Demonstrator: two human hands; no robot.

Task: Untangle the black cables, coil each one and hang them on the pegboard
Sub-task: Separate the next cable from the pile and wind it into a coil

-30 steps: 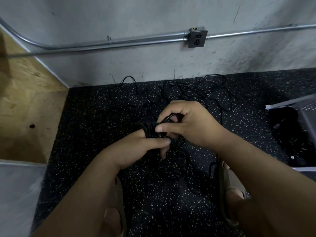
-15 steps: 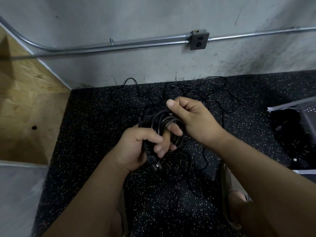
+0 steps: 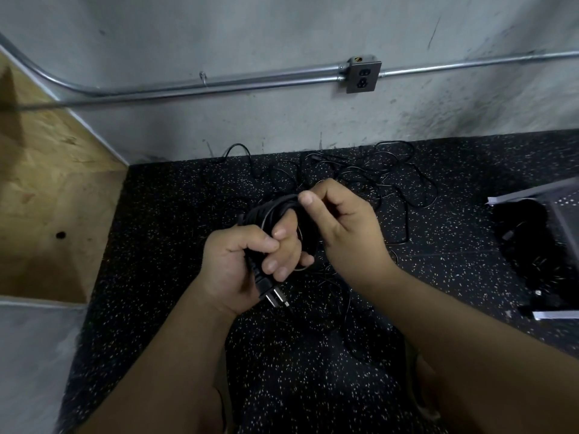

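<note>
My left hand point(image 3: 247, 264) grips a coiled black power cable point(image 3: 272, 211) held above the floor; its pronged plug point(image 3: 275, 297) sticks out below my palm. My right hand point(image 3: 341, 227) sits at the coil's right side, fingers curled, thumb and forefinger pinching the top of the loops. Behind the hands a tangle of thin black cables point(image 3: 385, 177) lies loose on the speckled black floor mat point(image 3: 175, 233), reaching back to the wall. At the right edge lies a perforated panel point(image 3: 564, 208), likely the pegboard, with dark coils point(image 3: 532, 245) beside it.
A concrete wall with a metal conduit point(image 3: 219, 83) and a wall outlet point(image 3: 363, 75) stands behind. A plywood box point(image 3: 47, 189) borders the mat on the left. My sandalled feet show below my arms.
The coil has been lifted and turned so the plug now hangs below my left palm. My right hand moved from the coil's front to pinching its upper right loops.
</note>
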